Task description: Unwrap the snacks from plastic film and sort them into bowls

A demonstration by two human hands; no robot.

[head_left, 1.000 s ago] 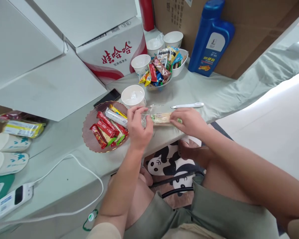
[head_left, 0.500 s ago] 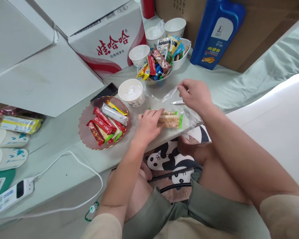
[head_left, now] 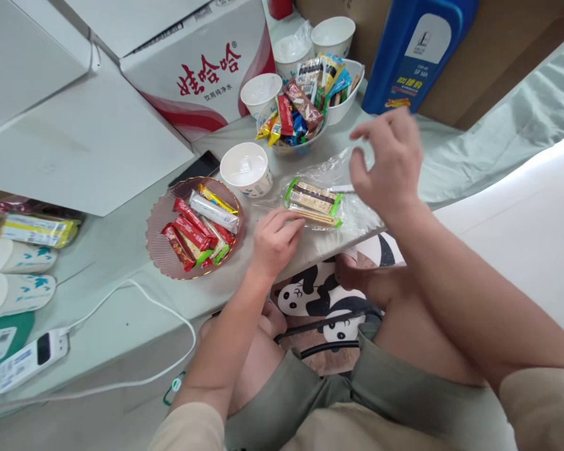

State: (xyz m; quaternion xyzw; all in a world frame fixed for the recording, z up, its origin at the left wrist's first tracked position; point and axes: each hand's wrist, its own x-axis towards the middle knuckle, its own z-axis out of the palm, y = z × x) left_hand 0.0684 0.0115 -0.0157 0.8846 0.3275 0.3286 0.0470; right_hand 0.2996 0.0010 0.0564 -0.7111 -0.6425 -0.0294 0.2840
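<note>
My left hand (head_left: 276, 243) is at the table's front edge, its fingers closed on the left end of a sandwich cracker pack (head_left: 317, 217) turned on its side. Just behind that pack lies another cracker pack (head_left: 313, 196) with green ends, flat on a clear plastic bag (head_left: 345, 164). My right hand (head_left: 388, 163) is raised over the bag's right side, fingers apart and slightly blurred, with nothing in it. Partly hidden by that hand, a thin white tool (head_left: 341, 188) rests on the plastic. To the left stands a pink ribbed bowl (head_left: 157, 241) of wrapped snack bars.
A paper cup (head_left: 247, 169) stands behind the pink bowl, beside a dark phone (head_left: 197, 168). Farther back are a clear bowl (head_left: 305, 148) heaped with snacks, more cups, a blue jug (head_left: 418, 56) and a white carton (head_left: 202, 81). A white cable (head_left: 169, 300) crosses the front edge.
My right hand has let go of the clear bag and lifted away, its fingers opening. The bag has settled flatter. The front cracker pack has tipped onto its side at my left hand.
</note>
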